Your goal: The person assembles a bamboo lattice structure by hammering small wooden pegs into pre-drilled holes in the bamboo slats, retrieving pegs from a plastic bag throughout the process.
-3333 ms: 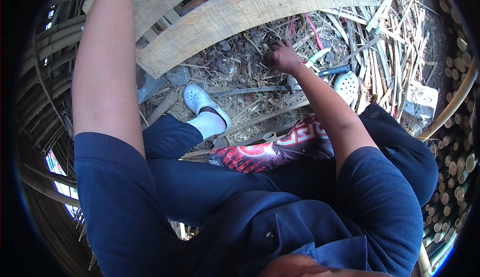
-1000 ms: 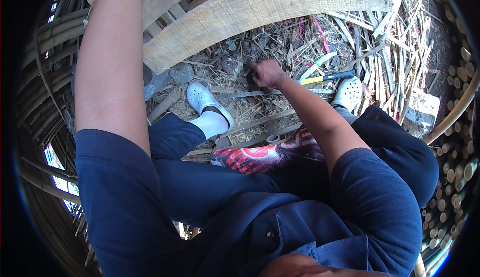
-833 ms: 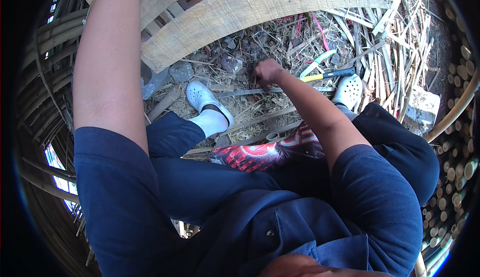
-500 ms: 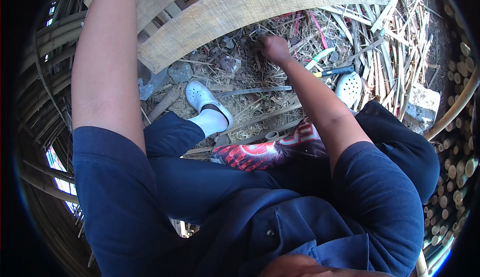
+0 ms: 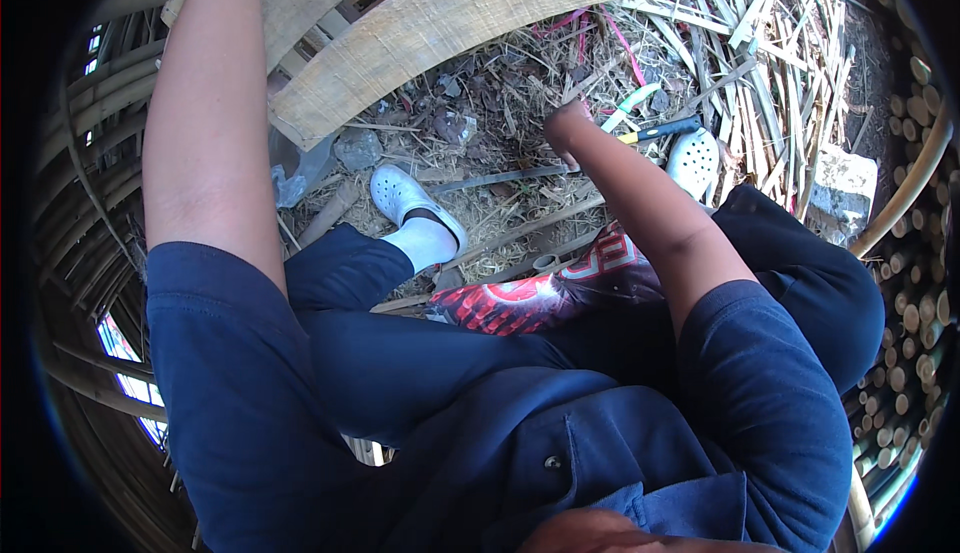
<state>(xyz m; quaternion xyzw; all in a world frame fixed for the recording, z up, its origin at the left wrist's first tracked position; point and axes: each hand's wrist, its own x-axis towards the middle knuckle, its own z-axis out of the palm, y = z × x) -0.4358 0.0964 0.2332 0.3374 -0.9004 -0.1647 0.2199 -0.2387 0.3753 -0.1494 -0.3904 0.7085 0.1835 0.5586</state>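
My right hand [image 5: 568, 123] is low over the littered ground, bent at the wrist. Its fingers point down and are mostly hidden, so I cannot make out anything in them. Close beside it on the right lie a light-green-and-white slim tool [image 5: 632, 105], perhaps a knife, and a black-and-yellow tool handle [image 5: 660, 131] whose other end is hidden behind my forearm. A thin grey flat strip [image 5: 505, 177] lies just below the hand. My left arm reaches up past the curved wooden plank [image 5: 430, 33], and its hand is beyond the top edge.
Split bamboo strips [image 5: 780, 83] are heaped at upper right, near a pale stone block [image 5: 842, 191]. Stacked bamboo poles [image 5: 905, 343] line the right side. A red-and-black printed bag [image 5: 510, 305] lies by my legs. My pale clogs [image 5: 398, 193] rest among stones and straw.
My right hand has moved right and toward me, away from the plank's edge. My left arm has barely moved. The view has shifted slightly.
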